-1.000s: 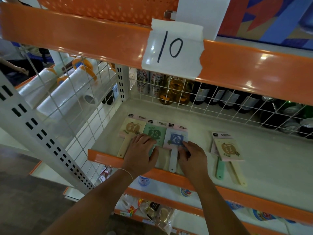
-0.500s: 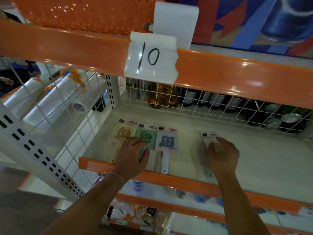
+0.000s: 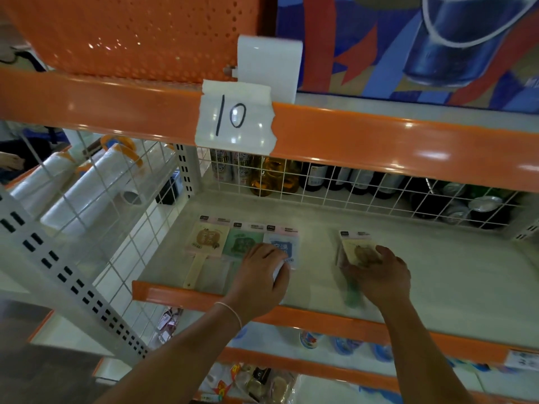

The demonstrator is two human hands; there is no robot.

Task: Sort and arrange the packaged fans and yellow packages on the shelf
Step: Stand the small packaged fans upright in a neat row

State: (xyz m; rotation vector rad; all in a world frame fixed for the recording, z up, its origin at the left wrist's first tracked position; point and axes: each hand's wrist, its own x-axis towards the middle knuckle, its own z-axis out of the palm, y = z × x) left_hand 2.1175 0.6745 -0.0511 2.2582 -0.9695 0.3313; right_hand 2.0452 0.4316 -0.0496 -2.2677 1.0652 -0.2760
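Three packaged fans lie side by side on the pale shelf (image 3: 455, 269): a beige fan (image 3: 207, 239), a green fan (image 3: 243, 243) and a blue fan (image 3: 287, 246). My left hand (image 3: 262, 277) lies over the lower parts of the green and blue fans, its fingers curled round the blue fan's white handle. To the right, apart from the row, sits a small stack of fans topped by a beige one (image 3: 360, 248), with a blurred green handle (image 3: 353, 294) sticking out below. My right hand (image 3: 379, 277) grips this stack, fingers on top and thumb at its left edge.
A white wire grid (image 3: 364, 185) backs the shelf, with bottles and cans behind it. A wire side panel (image 3: 116, 217) closes the left end. An orange lip (image 3: 326, 317) runs along the front. The upper shelf edge carries a taped "10" label (image 3: 234, 118).
My left hand slid right from the green fan onto the blue fan's handle. My right hand moved from the blue fan to the right stack and took hold of it.
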